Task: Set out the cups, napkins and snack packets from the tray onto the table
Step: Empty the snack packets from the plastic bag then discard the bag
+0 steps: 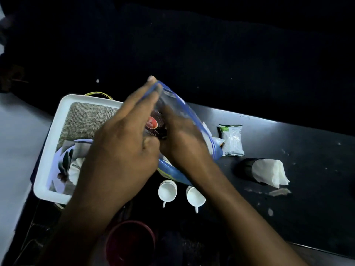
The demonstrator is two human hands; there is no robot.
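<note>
My left hand (123, 139) holds the rim of a clear zip bag (176, 104) with a blue edge, above the right side of the white tray (46, 160). My right hand (182, 139) reaches inside the bag, closed around a dark red snack packet (155, 121). Two small white cups (167, 191) (195, 196) stand on the dark table in front of the bag. A silver-green snack packet (232, 140) lies to the right. A black holder with white napkins (269, 172) lies on its side further right.
The tray holds a woven cloth (86, 120) and a patterned plate (65, 162) with a white napkin. A dark red bowl (130, 242) sits at the near edge. Crumbs and paper scraps (278, 191) dot the dark table (307, 198) at right.
</note>
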